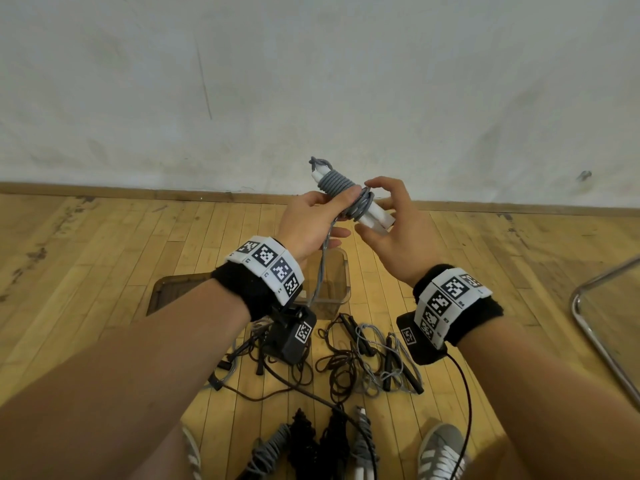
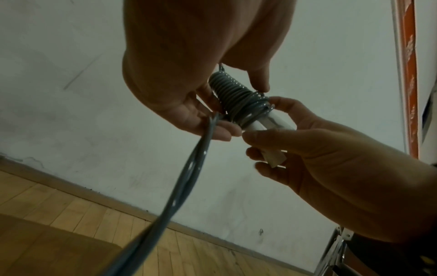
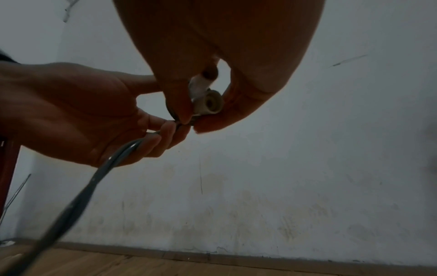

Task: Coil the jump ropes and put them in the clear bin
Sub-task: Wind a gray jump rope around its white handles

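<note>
**Grey jump rope almost wound, loose tail is the part to control**

The grey jump rope [image 1: 341,188] is held up in the air, in front of the white wall [image 1: 311,81] and above the clear bin [image 1: 343,282], which stands on the wooden floor [image 1: 104,244]. Its cord is wound in tight turns around the two white handles [image 1: 375,218]. The left hand [image 1: 308,223] grips the wound part, thumb on the coils, and the free doubled tail [image 2: 189,168] hangs down from its fingers toward the bin. The right hand [image 1: 391,233] holds the near ends of the handles with curled fingers.

The cord looks smooth and shiny, so I judge it light, flexible and a little springy; the turns can slip open if the thumb leaves them. The handles are stiff, and they are the safe place to hold. More ropes [image 1: 367,358] lie tangled on the floor near the feet, and some coiled ones [image 1: 273,448] nearer still.
</note>
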Demonstrator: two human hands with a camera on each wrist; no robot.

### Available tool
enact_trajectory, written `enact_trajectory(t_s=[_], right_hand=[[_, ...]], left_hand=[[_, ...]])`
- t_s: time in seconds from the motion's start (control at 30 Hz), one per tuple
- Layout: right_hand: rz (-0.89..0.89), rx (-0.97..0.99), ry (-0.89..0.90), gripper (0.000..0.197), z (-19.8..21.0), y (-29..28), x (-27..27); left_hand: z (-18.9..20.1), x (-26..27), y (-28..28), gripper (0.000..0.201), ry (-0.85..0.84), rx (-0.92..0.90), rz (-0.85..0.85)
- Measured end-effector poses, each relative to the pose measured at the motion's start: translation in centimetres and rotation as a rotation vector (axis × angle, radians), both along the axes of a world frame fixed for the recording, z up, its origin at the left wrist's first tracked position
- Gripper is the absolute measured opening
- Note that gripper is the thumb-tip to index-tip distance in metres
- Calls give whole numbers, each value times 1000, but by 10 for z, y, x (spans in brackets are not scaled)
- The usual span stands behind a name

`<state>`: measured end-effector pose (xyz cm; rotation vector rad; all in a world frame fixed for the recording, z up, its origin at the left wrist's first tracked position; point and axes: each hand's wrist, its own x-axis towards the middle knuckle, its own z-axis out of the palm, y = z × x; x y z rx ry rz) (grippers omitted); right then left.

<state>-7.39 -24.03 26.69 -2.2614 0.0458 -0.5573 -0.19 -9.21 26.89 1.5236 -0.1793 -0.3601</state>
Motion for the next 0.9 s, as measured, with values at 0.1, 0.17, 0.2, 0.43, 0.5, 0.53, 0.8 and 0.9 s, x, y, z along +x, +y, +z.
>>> enact_trajectory(t_s=[0.1,0.17,0.2,0.43,0.5,0.53,0.8,0.9], right_hand=[[80,120,44,59,3,0,-1],[133,328,131,53,4,1,-1],[152,430,180,45,4,0,-1],[139,342,184,39,-3,0,2],[116,330,155,41,-4,1,3],[109,334,141,42,-5,1,4],[78,190,135,44,-5,-6,5],[93,138,145,53,-6,-8,4]], left_hand=[[1,0,0,47,-11,-16,-8],[2,0,1,43,-17,-39,-23],[2,0,1,42,-23,-48,-28],[3,2,3,41,-103,27,-82],[3,2,4,43,-138,71,-115],[4,2,5,42,-157,101,-127],[-1,10,10,57,-157,241,-131],[-3,13,11,51,-102,170,-97]])
